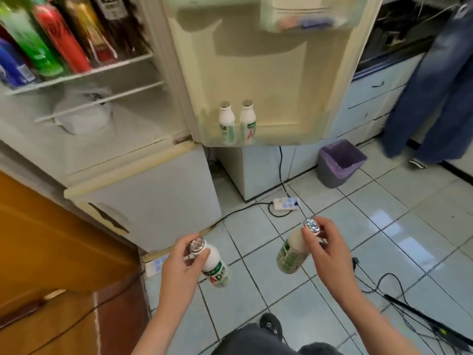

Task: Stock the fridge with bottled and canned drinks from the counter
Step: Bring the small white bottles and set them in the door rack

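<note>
My left hand (pixel 179 265) grips a small white milk-drink bottle (pixel 215 269) by its neck, just under the foil cap. My right hand (pixel 326 245) holds a second white bottle (pixel 291 254) the same way, tilted to the left. Both hang over the tiled floor below the open fridge door (pixel 256 60). Two matching white bottles (pixel 236 119) stand upright side by side in the door's bottom bin. On the fridge's wire shelf (pixel 84 73) at upper left lean several tall bottles (pixel 51 34) in blue, green, red and dark colours.
A grey bin with a purple liner (pixel 340 162) stands on the floor at the right. A power strip (pixel 285 203) and cables cross the tiles. Another person's jeans-clad legs (pixel 435 85) stand by the pale blue cabinets (pixel 371 103). A wooden door (pixel 51 252) is at left.
</note>
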The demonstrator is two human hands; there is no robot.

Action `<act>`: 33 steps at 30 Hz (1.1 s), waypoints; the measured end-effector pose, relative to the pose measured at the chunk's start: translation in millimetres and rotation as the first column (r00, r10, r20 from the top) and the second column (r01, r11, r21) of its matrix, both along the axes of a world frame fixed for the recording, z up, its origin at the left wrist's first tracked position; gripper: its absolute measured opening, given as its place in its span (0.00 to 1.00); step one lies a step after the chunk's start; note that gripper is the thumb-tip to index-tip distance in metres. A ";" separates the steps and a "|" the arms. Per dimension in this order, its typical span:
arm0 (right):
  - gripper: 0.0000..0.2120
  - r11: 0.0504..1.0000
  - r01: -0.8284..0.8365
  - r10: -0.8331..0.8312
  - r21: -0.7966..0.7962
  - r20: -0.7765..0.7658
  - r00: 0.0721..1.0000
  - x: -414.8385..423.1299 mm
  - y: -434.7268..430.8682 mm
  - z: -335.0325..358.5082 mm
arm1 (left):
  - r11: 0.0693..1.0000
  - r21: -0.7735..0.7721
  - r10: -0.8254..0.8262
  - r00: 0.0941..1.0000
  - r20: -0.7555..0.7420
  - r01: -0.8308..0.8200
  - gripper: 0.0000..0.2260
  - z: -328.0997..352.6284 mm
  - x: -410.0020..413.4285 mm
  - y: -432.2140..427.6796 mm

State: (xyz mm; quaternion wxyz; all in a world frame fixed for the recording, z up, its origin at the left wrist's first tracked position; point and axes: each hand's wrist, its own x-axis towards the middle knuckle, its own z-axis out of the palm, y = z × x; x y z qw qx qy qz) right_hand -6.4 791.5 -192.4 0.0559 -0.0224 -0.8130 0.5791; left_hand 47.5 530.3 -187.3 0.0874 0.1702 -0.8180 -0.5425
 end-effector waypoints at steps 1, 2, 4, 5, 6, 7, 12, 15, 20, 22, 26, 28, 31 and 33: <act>0.07 1.000 -0.017 0.017 -0.003 -0.019 1.000 -22.3 -5.5 7.1 | 1.000 0.006 0.021 0.999 -0.025 -0.021 0.16 5.9 -17.8 -2.2; 0.07 1.000 -0.026 0.026 -0.008 -0.030 0.999 -41.7 -11.4 13.0 | 0.999 0.021 0.039 0.999 -0.037 -0.038 0.16 11.1 -33.0 -3.8; 0.07 0.999 -0.029 0.028 -0.015 -0.051 0.998 -73.7 -23.9 20.8 | 0.997 0.038 0.064 0.996 -0.060 -0.062 0.16 20.7 -58.3 -8.2; 0.07 1.000 -0.024 0.023 -0.020 -0.063 0.998 -89.2 -29.9 23.1 | 0.997 0.036 0.071 0.995 -0.074 -0.069 0.16 24.5 -71.3 -11.8; 0.06 0.999 -0.016 0.013 -0.033 -0.068 0.998 -104.6 -35.6 25.5 | 0.996 0.037 0.079 0.993 -0.088 -0.076 0.17 28.0 -85.5 -16.2; 0.06 0.999 -0.003 0.000 -0.044 -0.075 0.997 -120.2 -41.7 28.5 | 0.996 0.040 0.087 0.991 -0.104 -0.083 0.17 32.0 -101.4 -21.6; 0.06 0.995 0.085 -0.092 -0.052 -0.142 0.986 -187.3 -71.6 47.3 | 0.998 0.018 0.064 0.973 -0.222 -0.062 0.18 58.5 -187.6 -48.6; 0.06 0.981 0.187 -0.193 -0.050 -0.230 0.954 -226.0 -84.6 68.7 | 0.999 -0.005 0.034 0.934 -0.357 -0.038 0.18 84.8 -238.0 -65.1; 0.10 0.937 0.347 -0.340 -0.045 -0.352 0.872 -288.9 -103.9 99.4 | 0.999 -0.041 -0.025 0.860 -0.510 0.004 0.17 109.5 -314.2 -87.4; 0.10 0.925 0.380 -0.361 -0.021 -0.368 0.857 -307.4 -108.9 100.6 | 0.997 -0.078 -0.054 0.859 -0.508 0.016 0.18 106.1 -334.8 -87.9; 0.10 0.917 0.398 -0.364 0.029 -0.349 0.864 -331.6 -112.2 91.6 | 0.977 -0.211 -0.114 0.881 -0.460 0.017 0.17 85.2 -361.5 -83.2; 0.11 0.921 0.386 -0.346 0.058 -0.336 0.876 -340.3 -111.1 84.3 | 0.971 -0.235 -0.133 0.900 -0.415 0.036 0.17 74.8 -370.4 -81.4; 0.12 0.936 0.334 -0.294 0.106 -0.280 0.914 -350.2 -109.5 71.8 | 0.948 -0.313 -0.162 0.931 -0.328 0.055 0.16 59.7 -381.8 -80.7; 0.10 0.944 0.299 -0.260 0.139 -0.245 0.934 -354.9 -106.8 63.1 | 0.938 -0.338 -0.176 0.946 -0.272 0.077 0.16 49.7 -386.7 -80.4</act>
